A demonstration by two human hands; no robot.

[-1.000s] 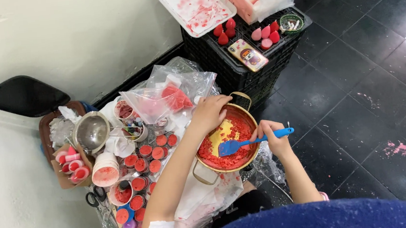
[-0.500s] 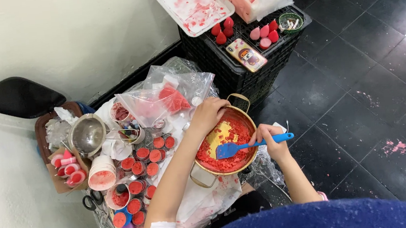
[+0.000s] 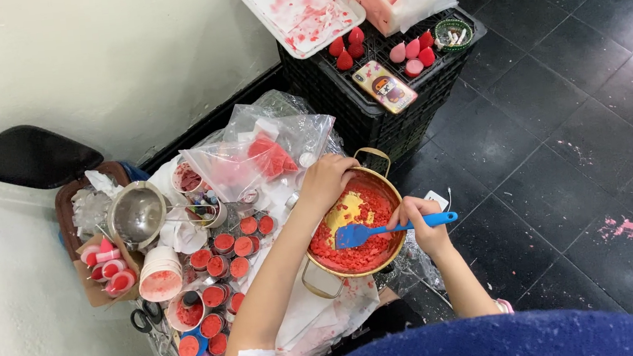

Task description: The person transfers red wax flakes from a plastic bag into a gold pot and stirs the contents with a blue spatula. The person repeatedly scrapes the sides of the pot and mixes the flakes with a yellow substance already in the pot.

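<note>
Round brass-coloured metal pan with loop handles (image 3: 387, 187) sits low in front of the person, between a clutter of small pots and a black crate. It holds red crumbly paste (image 3: 355, 253) banked along the near and right walls; a bare yellow patch of pan floor shows at upper left.

Right hand (image 3: 420, 221): fingers closed around the handle of a blue silicone spatula (image 3: 368, 232), blade lying flat across the paste near pan centre. Left hand (image 3: 326, 182): fingers curled over the far rim, steadying the pan.

Judgement: to work the paste well, keep the blade edge flush to the metal and draw from wall toward centre, with the left hand holding the rim firm so the pan does not tip or spin.

Left of the pan: many small round pots filled with red paste (image 3: 227, 258), a steel sieve bowl (image 3: 137, 214), and a clear plastic bag with red pieces (image 3: 253, 157). Beyond: black plastic crate (image 3: 397, 128) carrying red and pink teardrop sponges (image 3: 347, 50) and a stained white tray (image 3: 300, 5).
</note>
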